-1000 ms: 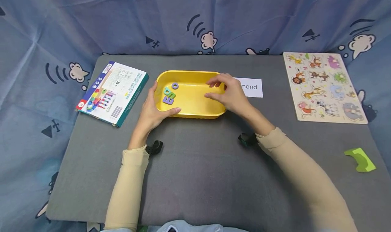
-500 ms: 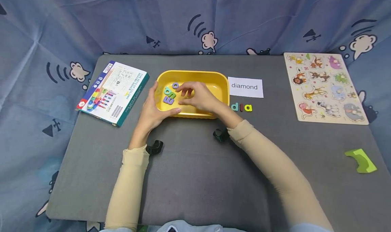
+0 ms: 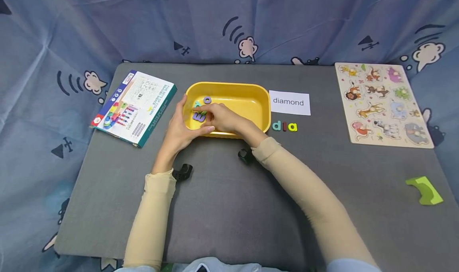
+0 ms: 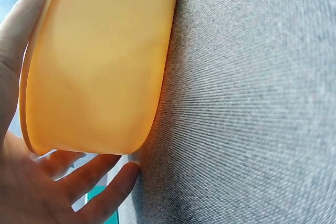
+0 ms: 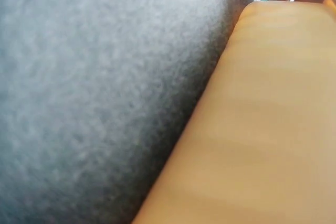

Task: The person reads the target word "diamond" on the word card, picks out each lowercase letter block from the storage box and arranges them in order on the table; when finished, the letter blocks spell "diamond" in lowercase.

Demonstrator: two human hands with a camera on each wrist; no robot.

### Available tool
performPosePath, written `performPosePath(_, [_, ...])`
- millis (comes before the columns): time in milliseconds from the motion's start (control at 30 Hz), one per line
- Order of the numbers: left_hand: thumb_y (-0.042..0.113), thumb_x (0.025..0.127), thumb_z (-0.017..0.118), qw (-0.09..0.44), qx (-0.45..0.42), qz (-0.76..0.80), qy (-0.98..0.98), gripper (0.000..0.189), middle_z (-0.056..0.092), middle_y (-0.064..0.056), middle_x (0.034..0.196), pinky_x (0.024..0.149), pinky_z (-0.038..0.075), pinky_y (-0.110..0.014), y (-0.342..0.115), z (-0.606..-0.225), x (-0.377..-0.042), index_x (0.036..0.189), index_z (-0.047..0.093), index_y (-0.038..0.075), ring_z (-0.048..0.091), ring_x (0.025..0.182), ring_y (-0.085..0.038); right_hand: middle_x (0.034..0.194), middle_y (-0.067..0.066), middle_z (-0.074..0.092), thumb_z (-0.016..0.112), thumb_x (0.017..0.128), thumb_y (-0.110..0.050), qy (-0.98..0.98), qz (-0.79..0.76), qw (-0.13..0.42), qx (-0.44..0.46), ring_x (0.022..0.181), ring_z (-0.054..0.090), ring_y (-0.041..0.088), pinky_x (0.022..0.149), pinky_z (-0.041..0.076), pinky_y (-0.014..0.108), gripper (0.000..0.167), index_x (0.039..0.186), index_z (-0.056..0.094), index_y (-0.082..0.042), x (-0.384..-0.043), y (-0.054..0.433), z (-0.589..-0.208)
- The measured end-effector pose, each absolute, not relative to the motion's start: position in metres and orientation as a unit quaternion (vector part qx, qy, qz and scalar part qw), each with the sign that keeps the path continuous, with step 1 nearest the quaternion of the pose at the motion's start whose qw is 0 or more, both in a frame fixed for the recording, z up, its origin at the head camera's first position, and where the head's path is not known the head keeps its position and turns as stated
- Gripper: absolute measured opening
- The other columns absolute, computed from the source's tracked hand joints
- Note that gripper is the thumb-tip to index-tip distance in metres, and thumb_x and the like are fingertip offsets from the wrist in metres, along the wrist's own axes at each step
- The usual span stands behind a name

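In the head view a yellow plastic tray (image 3: 251,104) lies on the table. My left hand (image 3: 179,130) grips its left end, thumb over the front rim and fingers along the outer wall. The left wrist view also shows that hand (image 4: 63,182) around the tray's end wall (image 4: 105,66). My right hand (image 3: 222,118) is inside the tray, index finger reaching across the small letters at the left end. A purple "o" (image 3: 207,100), a teal letter (image 3: 197,104) and a purple "m" (image 3: 198,117) show there; a green letter is mostly hidden under the fingers.
Right of the tray lie a white card (image 3: 289,102) reading "diamond" and letters: teal "d" (image 3: 276,126), dark red "i" (image 3: 285,126), yellow "a" (image 3: 292,127). A boxed toy (image 3: 136,104), an animal puzzle board (image 3: 383,104) and a green block (image 3: 425,190) lie farther out.
My right hand has moved left from the tray's right end to the letters, uncovering the whole card and the "d", "i", "a" row. My left hand keeps its grip on the tray.
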State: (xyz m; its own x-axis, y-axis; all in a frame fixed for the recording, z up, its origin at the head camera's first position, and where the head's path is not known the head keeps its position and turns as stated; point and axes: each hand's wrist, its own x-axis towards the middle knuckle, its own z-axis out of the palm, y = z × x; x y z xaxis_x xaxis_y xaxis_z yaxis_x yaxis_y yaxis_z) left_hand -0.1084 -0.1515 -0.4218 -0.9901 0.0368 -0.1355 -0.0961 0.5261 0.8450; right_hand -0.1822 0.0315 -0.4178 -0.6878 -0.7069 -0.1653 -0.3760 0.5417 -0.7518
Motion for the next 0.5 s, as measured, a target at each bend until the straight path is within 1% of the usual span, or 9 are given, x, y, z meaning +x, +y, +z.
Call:
performPosePath(133, [0.053,0.076,0.094,0.066,-0.017,0.488,0.870,0.129,0.017,-0.001,0.179,0.126,0.028,-0.059,-0.1518,-0.4213,-0.1084,0.172,0.012,0.026,0.025,0.161,-0.034,0.089,0.010,0.065,0.070,0.100,-0.002,0.851,-0.344,0.226,-0.326,0.075,0.053,0.017,0.071,0.044,0.024,0.060,0.156,0.055,-0.017,-0.1841,0.0292,-0.4192])
performPosePath(200, [0.053,0.077,0.094,0.066,-0.018,0.488,0.870,0.128,0.017,-0.001,0.179,0.126,0.028,-0.059,-0.1519,-0.4211,-0.1084,0.172,0.012,0.026,0.025,0.161,-0.035,0.090,0.009,0.066,0.071,0.101,-0.005,0.854,-0.340,0.225,-0.323,0.075,0.054,0.017,0.071,0.045,0.024,0.057,0.154,0.057,-0.017,-0.1845,0.0280,-0.4192])
performPosePath(267, [0.053,0.077,0.094,0.066,-0.020,0.487,0.870,0.128,0.017,-0.001,0.179,0.126,0.028,-0.059,-0.1516,-0.4210,-0.1084,0.172,0.012,0.026,0.025,0.161,-0.035,0.088,0.009,0.067,0.072,0.101,-0.008,0.857,-0.334,0.224,-0.321,0.074,0.053,0.017,0.071,0.044,0.024,0.052,0.151,0.061,-0.016,-0.1846,0.0270,-0.4191])
performPosePath(367, [0.052,0.077,0.094,0.067,-0.020,0.482,0.873,0.128,0.017,-0.001,0.179,0.127,0.028,-0.059,-0.1515,-0.4215,-0.1090,0.172,0.012,0.026,0.025,0.161,-0.035,0.085,0.009,0.067,0.071,0.101,-0.008,0.865,-0.325,0.218,-0.314,0.073,0.053,0.017,0.070,0.043,0.025,0.045,0.145,0.067,-0.015,-0.1846,0.0258,-0.4194])
performPosePath(500, [0.052,0.077,0.094,0.070,-0.021,0.479,0.875,0.128,0.017,-0.001,0.179,0.126,0.028,-0.059,-0.1512,-0.4224,-0.1094,0.172,0.012,0.026,0.027,0.161,-0.035,0.085,0.008,0.064,0.070,0.099,-0.003,0.875,-0.317,0.209,-0.301,0.073,0.051,0.018,0.070,0.041,0.026,0.036,0.135,0.073,-0.010,-0.1839,0.0250,-0.4200])
